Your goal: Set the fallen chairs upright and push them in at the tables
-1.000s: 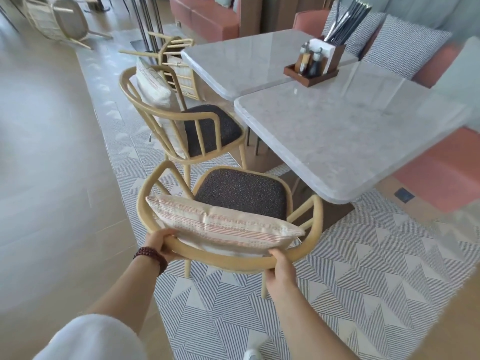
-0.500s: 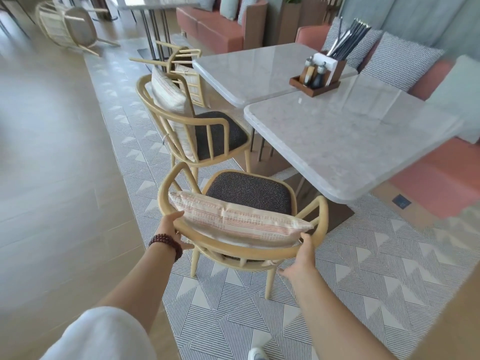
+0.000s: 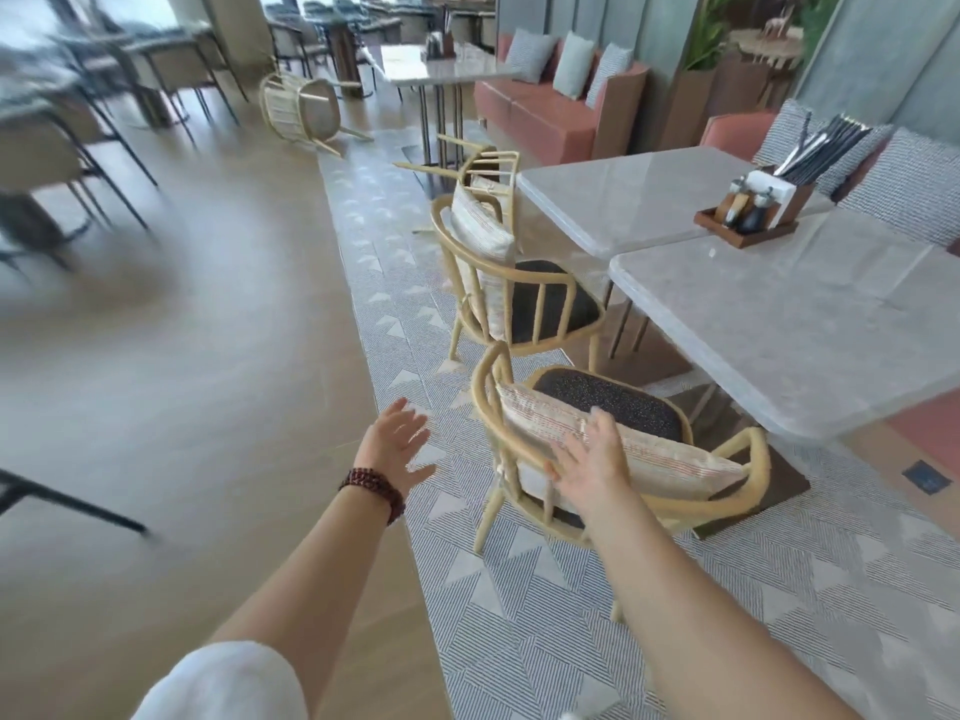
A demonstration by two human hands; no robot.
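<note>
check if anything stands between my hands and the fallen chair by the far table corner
Yes: two upright chairs stand in line before the fallen chair: the near chair at the right hand, then the second chair. The wood floor past the left hand looks open.

Left arm: person is wearing a loose white sleeve (image 3: 228, 683), ending near the elbow. Left wrist is carrying a bracelet (image 3: 374, 488) of dark red round beads, wrapping in several strands just behind the left hand (image 3: 397, 449). Right forearm is showing bare down to the right hand (image 3: 592, 462).
</note>
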